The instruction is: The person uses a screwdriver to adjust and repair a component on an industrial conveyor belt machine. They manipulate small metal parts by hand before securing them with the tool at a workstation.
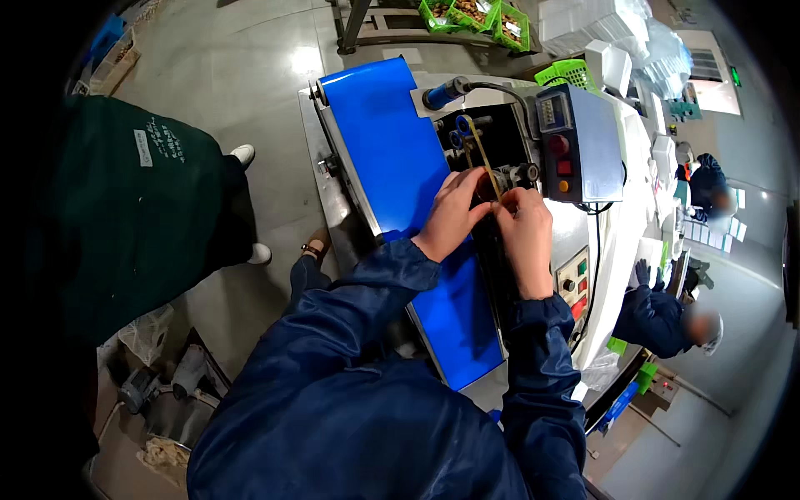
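Note:
A narrow yellowish drive belt (490,167) runs from a blue pulley (464,125) down to my fingertips, inside a dark opening of a conveyor machine. My left hand (452,213) comes from the left, fingers closed on the belt's lower end. Opposite it, my right hand (527,233) pinches the same end, and the fingertips of both hands nearly meet. Metal parts and a dark round knob (528,173) sit just beyond the right hand. The blue conveyor belt (379,142) passes beneath my left forearm. My fingers hide the belt's lower end.
A grey control box (583,146) with red and orange buttons stands right of the opening, cables hanging from it. A button panel (573,287) lies below. A person in dark green (158,217) stands at left; others work at far right. Green crates (475,15) stand at the back.

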`<state>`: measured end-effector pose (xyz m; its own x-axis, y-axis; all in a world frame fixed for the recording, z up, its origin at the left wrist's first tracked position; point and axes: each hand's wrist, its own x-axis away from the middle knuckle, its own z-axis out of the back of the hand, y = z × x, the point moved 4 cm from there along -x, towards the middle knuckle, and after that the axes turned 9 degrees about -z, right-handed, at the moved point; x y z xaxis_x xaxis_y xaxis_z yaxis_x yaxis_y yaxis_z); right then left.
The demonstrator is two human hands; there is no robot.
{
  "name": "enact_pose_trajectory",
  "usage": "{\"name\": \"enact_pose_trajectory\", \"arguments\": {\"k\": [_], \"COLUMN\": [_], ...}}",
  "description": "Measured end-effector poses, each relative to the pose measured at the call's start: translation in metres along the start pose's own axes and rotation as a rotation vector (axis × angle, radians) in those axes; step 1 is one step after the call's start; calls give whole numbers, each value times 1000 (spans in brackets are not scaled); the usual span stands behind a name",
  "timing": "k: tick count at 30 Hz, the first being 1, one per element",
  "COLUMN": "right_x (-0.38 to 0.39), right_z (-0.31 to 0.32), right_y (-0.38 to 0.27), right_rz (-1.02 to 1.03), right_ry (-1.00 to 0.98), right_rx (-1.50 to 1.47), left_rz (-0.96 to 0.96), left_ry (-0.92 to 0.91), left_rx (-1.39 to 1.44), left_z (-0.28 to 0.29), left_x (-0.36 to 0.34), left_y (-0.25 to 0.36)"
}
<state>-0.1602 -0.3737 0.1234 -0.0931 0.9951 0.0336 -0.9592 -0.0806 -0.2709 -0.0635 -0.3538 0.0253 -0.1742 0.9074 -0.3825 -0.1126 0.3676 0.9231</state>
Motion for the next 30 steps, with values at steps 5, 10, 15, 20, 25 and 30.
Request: {"name": "enact_pose_trajectory", "arguments": {"k": [5,10,15,20,25,30], "right_x": [4,-1,-14,-14,-8,-6], "right_z": [4,-7,-21,-34,-40,-38], "right_y": [-13,-31,-33,-41,-41,-52], "right_rz": [117,262,360,410,409,392], "right_ry": [53,7,32,101,139,244], "right_rx": [118,405,747,938,1008,1073], "left_rz": [-75,-130,-217,-349,-389,-433], "left_ry": [-180,-241,-286,-324,-301,-263], "left_rx": [50,-89,-202,-328,-335,-322], "left_z": [12,19,19,26,33,33], "left_x": [-13,-16,-18,-19,-23,-27], "left_y": [-5,-9,-5,-9,1,-2]}}
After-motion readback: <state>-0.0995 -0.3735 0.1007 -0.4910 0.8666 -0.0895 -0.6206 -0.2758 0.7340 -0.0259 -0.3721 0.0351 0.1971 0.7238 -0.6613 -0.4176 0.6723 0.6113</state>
